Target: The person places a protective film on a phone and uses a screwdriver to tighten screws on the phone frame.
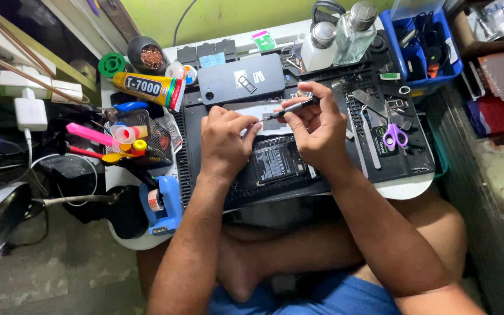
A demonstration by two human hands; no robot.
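Phone [275,160], opened and lying back-side up, sits in the middle of the black work mat [406,160]; its dark battery with a pale printed label fills the exposed body, and a lighter strip shows at its upper end under the fingers. Beyond the phone, at the mat's far edge, lies a grey back cover [241,78] with a camera hole and small stickers.

To the left of the phone a black mesh holder [154,140] carries a pink tool, yellow-capped items and a small bottle, with a yellow glue tube [147,87] just behind it. Far right of the phone, a blue bin [416,57] holds cables and small dark parts. Two clear bottles with metal caps [354,32] stand beside that bin. Purple-handled scissors [395,136] rest on the mat to the right of the phone.

The left hand [224,143] lies curled over the phone's upper left, fingers bent and pressed down on it. The right hand [317,129] arches over the upper right, thumb and fingers pinching a slim black screwdriver [291,109], whose tip points left toward the left hand's fingertips. Both forearms reach in from below.
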